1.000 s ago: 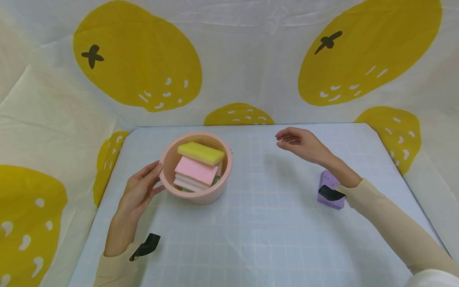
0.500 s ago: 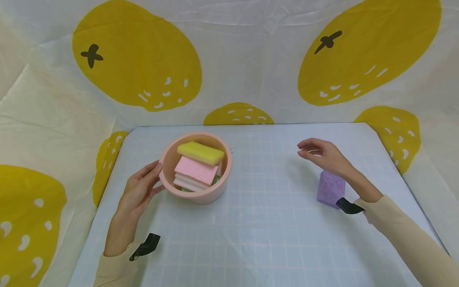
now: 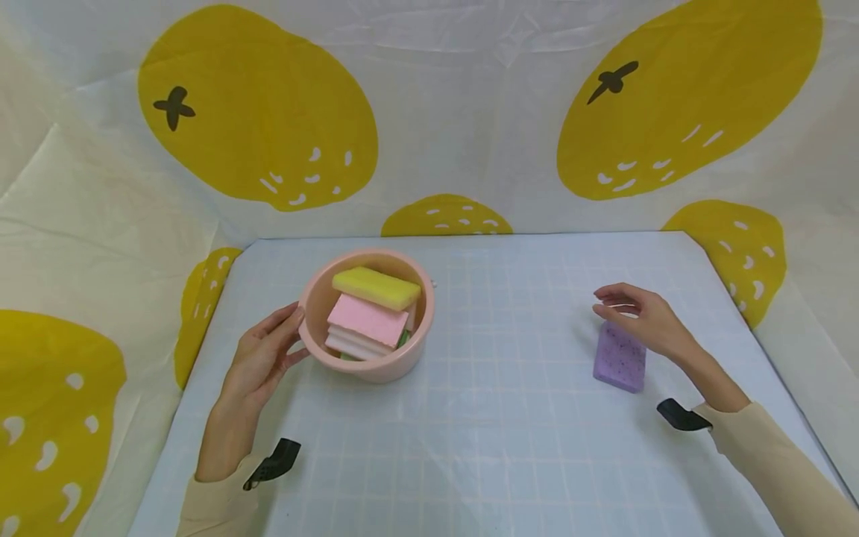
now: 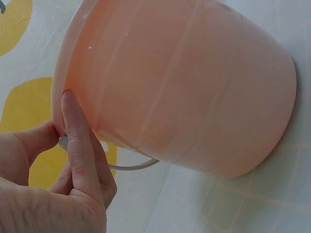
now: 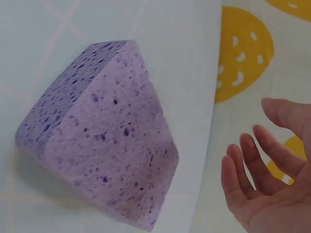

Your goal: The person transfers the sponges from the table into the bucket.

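A pink bucket (image 3: 403,364) stands on the left half of the table. My left hand (image 3: 258,362) pinches its rim between thumb and fingers; the left wrist view shows the bucket's outer wall (image 4: 194,87) and a thin wire handle (image 4: 133,167) beside the fingers. Inside the bucket lie a yellow sponge (image 3: 376,287), a pink sponge (image 3: 367,318) and white and green pieces under them. A purple porous sponge (image 3: 620,359) lies on the right of the table. Just above its far end hovers my right hand (image 3: 647,317), fingers loosely bent and holding nothing.
The table cover (image 3: 496,447) is pale blue with a faint grid. A white cloth wall (image 3: 463,112) with big yellow fruit prints rises behind the table and along both sides. Black straps sit at both sleeve cuffs.
My right hand has moved right and nearer to me, from beyond the purple sponge to over its far end, uncovering more of the sponge. The left hand and bucket stay put.
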A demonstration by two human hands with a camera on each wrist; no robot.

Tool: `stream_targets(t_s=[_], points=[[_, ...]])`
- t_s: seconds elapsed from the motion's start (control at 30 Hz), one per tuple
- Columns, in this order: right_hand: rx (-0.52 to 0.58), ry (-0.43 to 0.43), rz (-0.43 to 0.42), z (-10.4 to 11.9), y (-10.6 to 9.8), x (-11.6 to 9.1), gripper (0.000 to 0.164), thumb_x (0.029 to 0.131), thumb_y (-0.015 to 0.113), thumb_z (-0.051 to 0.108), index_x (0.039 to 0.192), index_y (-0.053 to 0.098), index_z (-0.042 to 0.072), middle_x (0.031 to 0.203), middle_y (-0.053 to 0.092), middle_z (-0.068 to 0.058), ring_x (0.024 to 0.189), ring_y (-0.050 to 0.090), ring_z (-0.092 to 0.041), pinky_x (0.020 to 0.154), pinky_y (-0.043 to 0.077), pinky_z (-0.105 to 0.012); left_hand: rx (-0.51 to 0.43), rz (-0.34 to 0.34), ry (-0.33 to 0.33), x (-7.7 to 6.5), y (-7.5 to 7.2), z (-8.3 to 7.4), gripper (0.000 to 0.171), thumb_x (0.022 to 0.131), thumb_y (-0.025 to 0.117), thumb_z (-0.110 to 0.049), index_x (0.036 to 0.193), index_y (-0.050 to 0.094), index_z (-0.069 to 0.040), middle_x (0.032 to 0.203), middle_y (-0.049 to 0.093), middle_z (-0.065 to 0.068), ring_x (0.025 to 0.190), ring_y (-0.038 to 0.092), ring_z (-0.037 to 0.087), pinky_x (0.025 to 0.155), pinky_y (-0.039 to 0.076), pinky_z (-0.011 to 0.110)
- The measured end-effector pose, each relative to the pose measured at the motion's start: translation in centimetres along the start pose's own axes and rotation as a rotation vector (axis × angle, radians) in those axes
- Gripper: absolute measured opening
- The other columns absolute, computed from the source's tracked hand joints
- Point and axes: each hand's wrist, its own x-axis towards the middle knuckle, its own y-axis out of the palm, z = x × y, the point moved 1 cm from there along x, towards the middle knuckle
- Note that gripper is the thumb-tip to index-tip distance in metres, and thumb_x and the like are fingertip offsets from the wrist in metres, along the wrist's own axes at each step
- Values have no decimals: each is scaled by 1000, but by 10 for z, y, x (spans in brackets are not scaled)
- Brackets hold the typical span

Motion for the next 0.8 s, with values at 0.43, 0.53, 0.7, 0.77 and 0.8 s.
stream_targets(t_s=[0.43, 0.53, 0.7, 0.77, 0.8], points=[[-90, 76, -51, -40, -4, -38, 45, 101, 68, 24, 134, 57, -4, 130, 59, -31, 118, 55, -52, 88, 45, -6, 11, -7, -8, 2, 0, 2, 54, 91, 79, -36, 137, 62, -15, 124, 66, -5, 104, 66, 10, 85, 60, 28], [-96, 148, -25, -47, -3, -46, 53, 102, 67, 29, 139, 52, -6, 137, 53, -34, 121, 52, -55, 100, 54, -39, 15, -5, -9, 1, 0, 1, 52, 92, 78, -36, 136, 62, -16, 124, 66, -6, 105, 66, 10, 85, 60, 28], [-75, 291, 59, -57, -1, -53, 70, 104, 62, 41, 148, 39, -9, 144, 44, -39, 128, 45, -58, 100, 43, -71, 9, -3, -18, 0, 0, 0, 54, 91, 79, -36, 138, 61, -16, 123, 66, -7, 106, 65, 10, 84, 60, 27], [-78, 332, 83, -58, 0, -54, 75, 103, 61, 44, 149, 36, -10, 143, 43, -40, 128, 44, -58, 100, 44, -71, 7, -4, -18, 0, 0, 0, 54, 91, 79, -36, 138, 61, -16, 122, 66, -7, 105, 65, 10, 84, 60, 27], [-81, 345, 87, -58, 0, -54, 77, 103, 61, 46, 149, 36, -11, 142, 44, -41, 128, 45, -58, 100, 44, -71, 7, -4, -19, 0, -1, 0, 54, 91, 79, -36, 138, 62, -16, 122, 67, -7, 105, 65, 10, 84, 60, 27]])
